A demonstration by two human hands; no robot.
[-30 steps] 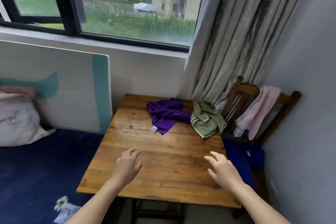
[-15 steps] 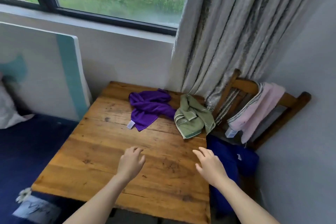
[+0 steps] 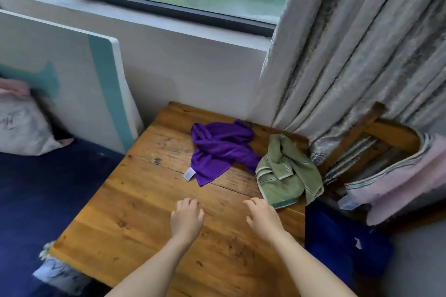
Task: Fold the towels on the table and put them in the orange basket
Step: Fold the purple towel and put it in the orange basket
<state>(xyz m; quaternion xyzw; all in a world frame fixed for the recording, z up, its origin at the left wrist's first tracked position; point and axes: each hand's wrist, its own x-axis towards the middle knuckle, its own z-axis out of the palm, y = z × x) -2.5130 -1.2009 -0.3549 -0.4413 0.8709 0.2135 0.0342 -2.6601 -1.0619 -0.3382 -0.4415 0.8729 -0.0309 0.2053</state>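
both hands have neared the towels: left hand (image 3: pixel 187 218) and right hand (image 3: pixel 261 217) hover, fingers loose and empty. purple towel (image 3: pixel 219 152) lies crumpled near the far edge of the table (image 3: pixel 135 219), green towel (image 3: pixel 287 176) by its right edge. both look soft, light and limp; pinching a corner should suit.

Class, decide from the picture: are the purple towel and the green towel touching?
Touching. In the head view the purple towel runs right up to the green towel, its tail meeting the green edge with no wood between.
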